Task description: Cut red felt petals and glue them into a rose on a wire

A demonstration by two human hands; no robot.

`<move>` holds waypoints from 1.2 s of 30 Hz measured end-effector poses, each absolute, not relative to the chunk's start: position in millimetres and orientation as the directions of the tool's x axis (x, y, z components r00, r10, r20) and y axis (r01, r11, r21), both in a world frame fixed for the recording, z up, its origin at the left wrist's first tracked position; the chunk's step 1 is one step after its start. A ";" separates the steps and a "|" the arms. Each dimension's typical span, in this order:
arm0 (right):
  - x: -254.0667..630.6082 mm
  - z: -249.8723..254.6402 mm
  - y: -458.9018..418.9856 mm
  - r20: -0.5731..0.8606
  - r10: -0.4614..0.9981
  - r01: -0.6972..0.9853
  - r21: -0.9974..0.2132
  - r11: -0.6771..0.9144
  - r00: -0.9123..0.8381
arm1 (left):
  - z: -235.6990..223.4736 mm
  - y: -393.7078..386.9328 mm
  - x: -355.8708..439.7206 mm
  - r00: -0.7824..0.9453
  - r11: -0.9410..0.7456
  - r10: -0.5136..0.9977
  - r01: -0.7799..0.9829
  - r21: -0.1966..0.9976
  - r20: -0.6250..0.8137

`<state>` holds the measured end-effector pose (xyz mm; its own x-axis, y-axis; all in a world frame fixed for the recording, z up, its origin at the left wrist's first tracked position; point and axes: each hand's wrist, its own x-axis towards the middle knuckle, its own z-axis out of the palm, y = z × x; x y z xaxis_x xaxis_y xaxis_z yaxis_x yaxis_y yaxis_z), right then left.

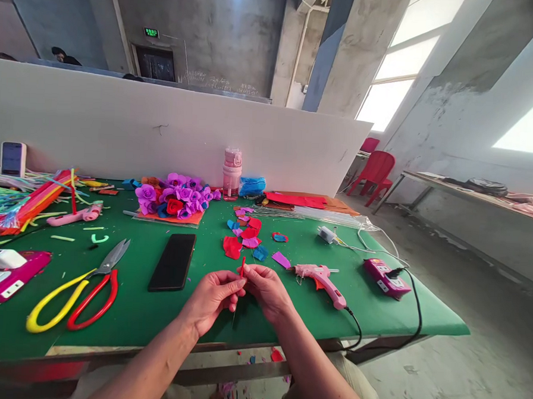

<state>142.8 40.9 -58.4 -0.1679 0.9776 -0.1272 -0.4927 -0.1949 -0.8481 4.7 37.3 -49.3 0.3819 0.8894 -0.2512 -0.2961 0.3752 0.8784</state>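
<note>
Head view, monitored from my remote station. Left hand (212, 298) and right hand (268, 289) meet above the near side of the green tabletop (137, 321). Both are pinching, thumb against fingers, on one red-tipped wire (243, 266). Its red end stands up between the fingertips; the thin shaft runs down below them. I cannot tell which hand bears the main grip.

Progress, my estimate: this piece is at an early stage. I see only a narrow red tip, no open petals around it. Just beyond the hands lie loose coloured cut pieces (232, 247), unattached. Well beyond them to the left, a cluster of purple, red and blue flowers (177, 195) looks finished.

Right of the hands, the pink glue gun (320, 275) lies on its side, untouched. Left: black phone (172, 263), then scissors (96, 283) with blades parted. Beyond the loose pieces, bare wires (277, 212) remain unused, as far as I can judge.
</note>
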 end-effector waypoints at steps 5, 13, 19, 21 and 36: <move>141.0 -60.4 41.3 -0.119 0.980 -0.483 -0.856 -0.183 -0.161 | -47.7 36.4 4.8 0.355 0.356 0.902 -0.290 0.888 -0.246; 139.3 -59.4 39.0 -0.123 0.980 -0.496 -0.848 -0.187 -0.158 | -48.2 36.6 5.4 0.345 0.349 0.907 -0.297 0.889 -0.241; 134.6 -57.5 36.4 -0.104 0.988 -0.485 -0.862 -0.147 -0.114 | -49.5 35.4 7.3 0.313 0.322 0.922 -0.298 0.899 -0.227; 131.3 -56.9 34.9 -0.091 0.994 -0.453 -0.885 -0.109 -0.062 | -48.3 34.6 8.7 0.287 0.310 0.931 -0.293 0.905 -0.226; 143.4 -51.3 37.9 -0.092 0.994 -0.477 -0.878 -0.051 0.063 | -42.8 40.1 -0.5 0.241 0.304 0.944 -0.367 0.879 -0.226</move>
